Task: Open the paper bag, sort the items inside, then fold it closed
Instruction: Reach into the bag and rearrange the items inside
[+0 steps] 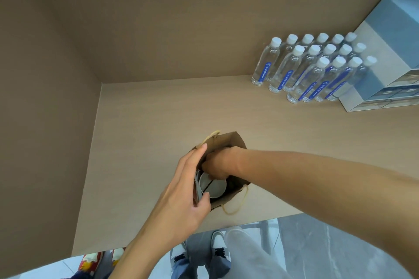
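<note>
A brown paper bag (pixel 233 142) with pale rope handles stands open near the front edge of the beige counter. My left hand (pixel 183 190) holds the bag's left rim, thumb inside and fingers outside. My right hand (pixel 218 163) reaches down into the bag's mouth with its fingers curled; what they grip is hidden. Inside the bag I see a white round bowl or cup (pixel 214 187) with a dark thin stick across it, and a grey flat item against the left wall.
Several clear water bottles (pixel 313 70) with white caps stand in rows at the back right. A pale blue and white box (pixel 390 59) sits beside them at the far right. A side wall (pixel 45 120) closes the counter on the left. The counter edge (pixel 260 216) is close below the bag.
</note>
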A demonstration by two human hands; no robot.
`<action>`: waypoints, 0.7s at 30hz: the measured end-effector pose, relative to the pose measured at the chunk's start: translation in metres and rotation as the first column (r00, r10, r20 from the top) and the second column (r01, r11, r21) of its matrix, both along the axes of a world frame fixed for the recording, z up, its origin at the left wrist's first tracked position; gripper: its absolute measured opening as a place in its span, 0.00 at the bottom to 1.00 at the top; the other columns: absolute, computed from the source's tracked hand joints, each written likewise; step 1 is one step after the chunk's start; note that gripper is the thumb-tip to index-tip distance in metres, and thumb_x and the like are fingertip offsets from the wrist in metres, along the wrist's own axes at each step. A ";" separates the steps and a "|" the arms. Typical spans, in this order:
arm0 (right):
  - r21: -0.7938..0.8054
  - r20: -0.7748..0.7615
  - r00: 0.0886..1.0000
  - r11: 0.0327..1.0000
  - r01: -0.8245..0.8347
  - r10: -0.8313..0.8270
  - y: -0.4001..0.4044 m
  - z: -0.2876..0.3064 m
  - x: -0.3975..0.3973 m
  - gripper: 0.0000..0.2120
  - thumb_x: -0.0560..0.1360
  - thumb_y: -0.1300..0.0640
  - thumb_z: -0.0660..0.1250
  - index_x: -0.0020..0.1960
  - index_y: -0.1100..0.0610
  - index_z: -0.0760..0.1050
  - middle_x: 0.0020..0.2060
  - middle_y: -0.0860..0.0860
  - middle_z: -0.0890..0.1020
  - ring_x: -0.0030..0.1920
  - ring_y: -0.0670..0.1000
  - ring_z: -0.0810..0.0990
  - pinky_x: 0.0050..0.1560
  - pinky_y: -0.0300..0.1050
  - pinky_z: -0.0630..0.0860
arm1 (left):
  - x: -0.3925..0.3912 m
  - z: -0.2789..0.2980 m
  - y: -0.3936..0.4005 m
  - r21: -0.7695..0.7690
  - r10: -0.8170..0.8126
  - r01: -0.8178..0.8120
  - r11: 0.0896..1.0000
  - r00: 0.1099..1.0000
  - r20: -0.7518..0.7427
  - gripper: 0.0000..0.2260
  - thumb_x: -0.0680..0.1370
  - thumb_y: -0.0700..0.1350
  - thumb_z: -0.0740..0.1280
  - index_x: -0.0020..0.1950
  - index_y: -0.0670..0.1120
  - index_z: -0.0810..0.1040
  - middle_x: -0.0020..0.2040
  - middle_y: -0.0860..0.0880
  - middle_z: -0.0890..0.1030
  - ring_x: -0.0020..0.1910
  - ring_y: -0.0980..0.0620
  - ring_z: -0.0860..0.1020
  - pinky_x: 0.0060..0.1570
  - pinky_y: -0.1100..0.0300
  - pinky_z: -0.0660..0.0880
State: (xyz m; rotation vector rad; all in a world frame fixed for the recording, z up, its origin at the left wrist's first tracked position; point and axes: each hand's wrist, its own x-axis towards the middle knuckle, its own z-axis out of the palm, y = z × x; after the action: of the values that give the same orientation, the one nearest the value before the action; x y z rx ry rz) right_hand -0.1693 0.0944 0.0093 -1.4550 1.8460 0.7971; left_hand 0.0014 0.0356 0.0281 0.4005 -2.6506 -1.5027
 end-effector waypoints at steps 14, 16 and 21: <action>-0.056 -0.032 0.997 0.996 0.069 -0.071 0.001 0.002 -0.007 0.18 0.81 0.58 0.58 0.70 0.58 0.70 0.67 0.54 0.75 0.67 0.53 0.72 0.67 0.47 0.66 | -0.008 -0.001 0.005 -0.021 -0.023 0.023 1.000 0.999 -0.026 0.44 0.73 0.41 0.69 0.75 0.74 0.49 0.73 0.65 0.62 0.51 0.70 0.75 0.46 0.80 0.68; -0.054 -0.031 0.998 0.997 0.046 -0.048 0.002 0.004 -0.006 0.17 0.80 0.59 0.59 0.68 0.59 0.72 0.65 0.54 0.76 0.63 0.53 0.74 0.63 0.45 0.67 | -0.008 -0.002 0.003 -0.033 -0.017 0.016 0.999 0.999 -0.038 0.44 0.73 0.40 0.69 0.75 0.74 0.49 0.72 0.64 0.64 0.52 0.69 0.74 0.47 0.80 0.68; -0.044 -0.002 0.999 0.998 -0.046 0.046 -0.004 0.022 -0.004 0.10 0.79 0.62 0.63 0.57 0.60 0.79 0.55 0.54 0.82 0.44 0.51 0.74 0.46 0.42 0.70 | -0.010 0.000 -0.005 -0.093 -0.031 0.027 0.995 0.999 -0.032 0.46 0.74 0.39 0.70 0.76 0.73 0.49 0.71 0.63 0.65 0.55 0.53 0.73 0.46 0.77 0.71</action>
State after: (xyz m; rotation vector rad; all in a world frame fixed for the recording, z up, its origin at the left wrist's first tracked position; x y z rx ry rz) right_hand -0.1732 0.0901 0.0310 -1.5299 1.8471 0.7840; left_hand -0.0089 0.0306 0.0276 0.3291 -2.6992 -1.3742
